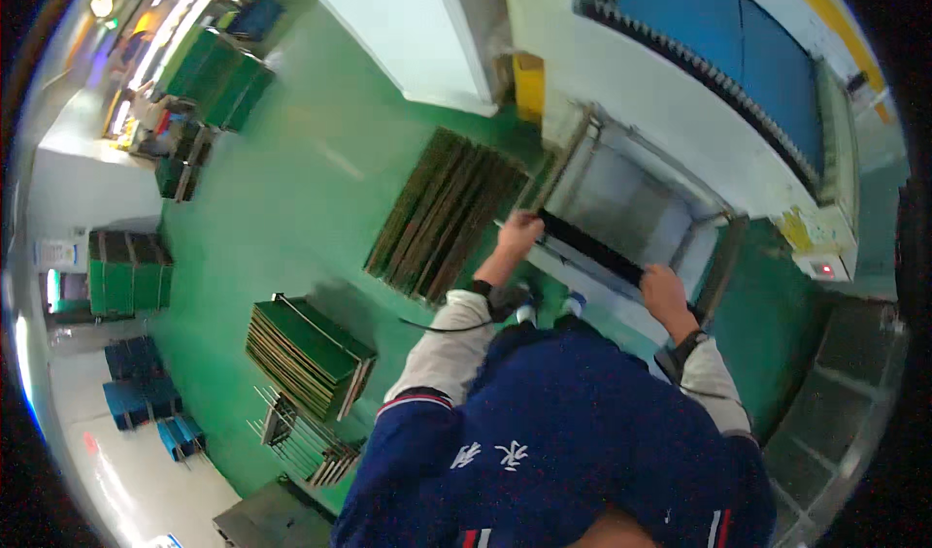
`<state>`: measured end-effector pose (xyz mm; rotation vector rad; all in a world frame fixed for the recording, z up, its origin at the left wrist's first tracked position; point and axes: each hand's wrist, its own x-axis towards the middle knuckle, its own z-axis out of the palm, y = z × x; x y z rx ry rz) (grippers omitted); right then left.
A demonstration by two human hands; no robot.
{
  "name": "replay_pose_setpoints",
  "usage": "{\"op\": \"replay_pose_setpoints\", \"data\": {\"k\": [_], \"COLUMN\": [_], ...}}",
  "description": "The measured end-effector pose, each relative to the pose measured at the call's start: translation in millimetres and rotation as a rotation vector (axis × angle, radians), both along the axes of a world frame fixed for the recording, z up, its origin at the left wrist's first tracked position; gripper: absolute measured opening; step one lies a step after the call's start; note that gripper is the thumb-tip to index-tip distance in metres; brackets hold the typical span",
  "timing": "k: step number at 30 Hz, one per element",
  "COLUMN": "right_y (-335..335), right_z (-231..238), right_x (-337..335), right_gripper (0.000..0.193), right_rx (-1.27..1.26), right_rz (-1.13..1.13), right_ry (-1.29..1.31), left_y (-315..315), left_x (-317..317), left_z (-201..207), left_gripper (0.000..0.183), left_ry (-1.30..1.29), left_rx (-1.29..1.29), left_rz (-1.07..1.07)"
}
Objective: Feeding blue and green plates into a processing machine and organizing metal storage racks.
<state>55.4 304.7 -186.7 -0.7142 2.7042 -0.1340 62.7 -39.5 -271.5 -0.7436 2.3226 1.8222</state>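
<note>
Head view, monitored from my station. I see both bare hands in front of the torso, joined by one long dark strip (594, 249). The left hand (522, 228) is closed on its left end; the right hand (664, 291) is closed on its right end, fingers too blurred for me to separate. The strip slants down toward the right and appears over the near side of a grey, metal-framed bay (631, 184). I cannot tell whether it touches the frame, or whether it is a bar or a panel seen edge-on.

Surroundings: to the left of the bay I note a row of brown-edged boards (442, 218) on the green floor (291, 169). Farther left and nearer the body sits a green stack (306, 349), with a rack of metal rods (301, 441) just beside it. Beyond the bay I log a pale machine with a blue bed (718, 38), and a yellow bin (529, 87) near its left end. A thin black cable (442, 330) hangs by the left forearm.
</note>
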Motion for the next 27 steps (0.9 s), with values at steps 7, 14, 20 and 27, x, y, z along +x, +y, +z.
{"op": "replay_pose_setpoints", "data": {"k": [7,14,20,27], "right_y": [25.2,36.1,43.0,53.4], "right_z": [-29.0,-33.2,-56.3,-89.8], "right_x": [-10.1,-28.2,-21.2,-13.6], "right_gripper": [0.026,0.029,0.023,0.024], "right_rx": [-0.086,0.078,-0.055,-0.110], "right_rz": [0.015,0.104,0.031,-0.102], "right_ry": [-0.030,-0.226,-0.108,-0.070], "left_y": [5.5,-0.9,-3.7,-3.1], "left_x": [-2.2,-1.6,-0.8,-1.6], "left_z": [-16.4,-11.2,-6.0,-10.2], "left_gripper": [0.046,0.051,0.056,0.061], "left_ry": [0.032,-0.056,-0.148,-0.178], "left_rx": [-0.148,-0.042,-0.031,-0.012], "left_rz": [0.012,-0.048,-0.109,-0.098]}}
